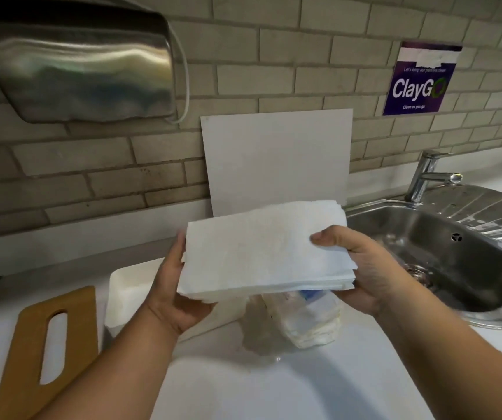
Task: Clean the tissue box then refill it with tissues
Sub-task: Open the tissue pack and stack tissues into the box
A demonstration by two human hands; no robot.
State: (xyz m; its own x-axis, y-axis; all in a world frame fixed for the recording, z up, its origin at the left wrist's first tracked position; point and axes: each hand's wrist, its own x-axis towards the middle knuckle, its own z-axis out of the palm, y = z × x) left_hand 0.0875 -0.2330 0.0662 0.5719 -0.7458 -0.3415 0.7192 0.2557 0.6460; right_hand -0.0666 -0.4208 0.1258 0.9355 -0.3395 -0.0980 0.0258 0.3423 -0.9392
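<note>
A thick stack of white folded tissues (261, 250) is held level above the counter, between both hands. My left hand (174, 286) grips its left end from below, fingers under the stack. At the right end my right hand (364, 268) holds it with the thumb on top. Under my left hand the white open tissue box (128, 295) stands on the counter, partly hidden. Its wooden lid (46, 353) with a long slot lies flat to the left of the box.
A plastic tissue wrapper (307, 319) lies under the stack. A white board (277, 159) leans on the brick wall. A steel sink (443, 253) with a tap (425, 174) is at right. A steel dispenser (83, 71) hangs at upper left.
</note>
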